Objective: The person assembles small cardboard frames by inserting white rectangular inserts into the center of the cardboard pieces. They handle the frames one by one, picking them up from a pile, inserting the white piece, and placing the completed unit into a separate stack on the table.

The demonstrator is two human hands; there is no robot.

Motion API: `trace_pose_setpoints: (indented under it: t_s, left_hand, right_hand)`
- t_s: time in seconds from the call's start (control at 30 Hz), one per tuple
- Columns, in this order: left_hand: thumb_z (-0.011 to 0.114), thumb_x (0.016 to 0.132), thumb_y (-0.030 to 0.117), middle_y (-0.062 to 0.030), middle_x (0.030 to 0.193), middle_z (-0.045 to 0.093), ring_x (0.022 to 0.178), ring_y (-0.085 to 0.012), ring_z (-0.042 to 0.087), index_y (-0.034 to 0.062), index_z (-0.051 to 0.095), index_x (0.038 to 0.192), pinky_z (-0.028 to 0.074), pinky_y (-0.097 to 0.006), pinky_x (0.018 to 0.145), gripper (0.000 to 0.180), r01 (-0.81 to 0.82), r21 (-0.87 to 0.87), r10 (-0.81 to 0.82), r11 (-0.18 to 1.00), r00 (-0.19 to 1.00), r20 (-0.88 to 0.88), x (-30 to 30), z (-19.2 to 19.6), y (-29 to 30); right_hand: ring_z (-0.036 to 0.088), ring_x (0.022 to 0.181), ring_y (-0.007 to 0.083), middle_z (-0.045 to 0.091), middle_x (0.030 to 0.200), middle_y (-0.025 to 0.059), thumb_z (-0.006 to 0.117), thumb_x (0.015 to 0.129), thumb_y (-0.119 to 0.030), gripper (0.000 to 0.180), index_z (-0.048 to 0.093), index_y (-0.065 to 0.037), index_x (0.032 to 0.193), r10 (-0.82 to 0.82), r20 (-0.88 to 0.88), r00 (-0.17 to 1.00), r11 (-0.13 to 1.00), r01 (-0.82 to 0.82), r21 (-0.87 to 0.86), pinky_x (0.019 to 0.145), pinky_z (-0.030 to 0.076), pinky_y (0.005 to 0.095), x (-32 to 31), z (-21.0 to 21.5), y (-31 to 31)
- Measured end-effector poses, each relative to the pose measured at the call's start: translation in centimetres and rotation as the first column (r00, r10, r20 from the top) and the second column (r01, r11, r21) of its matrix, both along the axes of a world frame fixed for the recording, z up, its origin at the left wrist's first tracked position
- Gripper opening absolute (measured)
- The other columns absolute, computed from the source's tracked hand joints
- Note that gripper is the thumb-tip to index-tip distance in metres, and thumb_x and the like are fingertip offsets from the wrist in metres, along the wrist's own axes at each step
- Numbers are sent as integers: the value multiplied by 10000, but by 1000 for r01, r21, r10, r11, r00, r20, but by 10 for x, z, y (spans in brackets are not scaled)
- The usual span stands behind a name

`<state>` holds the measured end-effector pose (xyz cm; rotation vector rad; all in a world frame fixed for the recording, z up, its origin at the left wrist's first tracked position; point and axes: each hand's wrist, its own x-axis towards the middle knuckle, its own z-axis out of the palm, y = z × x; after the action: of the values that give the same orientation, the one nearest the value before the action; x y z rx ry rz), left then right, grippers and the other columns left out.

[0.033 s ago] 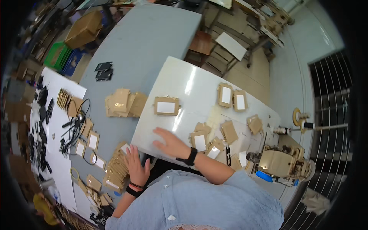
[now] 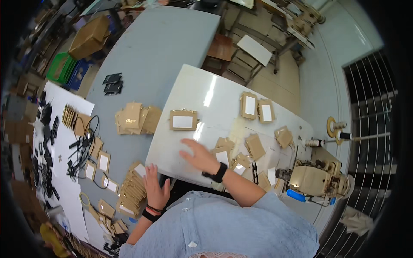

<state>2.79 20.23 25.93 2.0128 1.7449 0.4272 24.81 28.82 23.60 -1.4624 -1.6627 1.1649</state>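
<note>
My left hand (image 2: pixel 155 191) is open, its fingers stretched out at the near left corner of the white tabletop (image 2: pixel 165 150). Right beside it lies a long overlapping row of tan card-holder-like pieces (image 2: pixel 129 193). My right hand (image 2: pixel 200 157) is also open and holds nothing, its fingers apart over the white top. Beyond its fingertips, a tan framed piece with a white window (image 2: pixel 183 120) lies flat. Several similar tan pieces (image 2: pixel 254 147) are spread to the right of my right hand, near a small black tool (image 2: pixel 254 173).
A sewing machine (image 2: pixel 312 178) stands at the right with thread spools (image 2: pixel 340 135) behind it. On the grey table (image 2: pixel 150 47) lie a tan pile (image 2: pixel 135 118), black pieces (image 2: pixel 113 84) and black cords (image 2: pixel 86 142). Yellow-handled scissors (image 2: pixel 84 199) lie at the lower left.
My right hand has shifted a little to the right over the white top. My left hand stays about where it was; the whole view has shifted slightly.
</note>
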Motion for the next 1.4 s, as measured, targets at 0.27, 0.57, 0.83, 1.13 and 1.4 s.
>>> trace_pose_setpoints:
  t_s: [0.27, 0.57, 0.83, 1.13, 1.4]
  left_hand:
    - [567, 941, 139, -126, 1100, 680, 997, -164, 653, 0, 568, 1212, 511, -267, 780, 304, 286, -440, 126, 851, 702, 701, 59, -24, 37]
    - [580, 944, 142, -130, 1064, 682, 1031, -174, 637, -13, 579, 1194, 489, -259, 873, 294, 405, -482, 212, 777, 552, 806, 108, -36, 81]
    - [518, 977, 251, -165, 1378, 460, 1242, -243, 485, 51, 374, 1408, 442, -380, 999, 496, 469, -562, 565, 681, 152, 811, 125, -4, 106]
    - [431, 979, 269, -142, 1276, 521, 1231, -326, 498, 13, 411, 1362, 404, -455, 1043, 461, 655, -568, 789, 498, -70, 611, 96, 11, 120]
    - [470, 996, 332, -55, 1317, 497, 1218, -200, 504, 117, 401, 1400, 451, -424, 988, 463, 429, -606, 624, 671, 116, 773, 87, 18, 120]
  right_hand:
    - [495, 1140, 380, 537, 1259, 201, 756, 743, -329, 735, 430, -3, 1316, -792, 570, 218, 478, 803, 357, 953, 396, 499, 174, -37, 57]
    - [474, 1205, 365, 497, 1313, 221, 770, 700, -267, 895, 297, -11, 1415, -789, 483, 379, 540, 804, 251, 1007, 338, 503, 159, -20, 43]
    - [494, 1174, 340, 526, 1289, 170, 795, 700, -273, 759, 444, -59, 1338, 28, 194, 981, 969, -75, 236, 1012, 371, 436, 82, 56, -18]
    - [399, 1246, 409, 460, 1321, 215, 745, 742, -422, 843, 363, -24, 1379, -721, 625, 299, 534, 815, 226, 1018, 329, 545, 192, -55, 71]
    - [421, 1242, 383, 451, 1335, 230, 740, 747, -279, 783, 350, -19, 1375, -793, 483, 371, 539, 798, 271, 1035, 329, 499, 176, -37, 45]
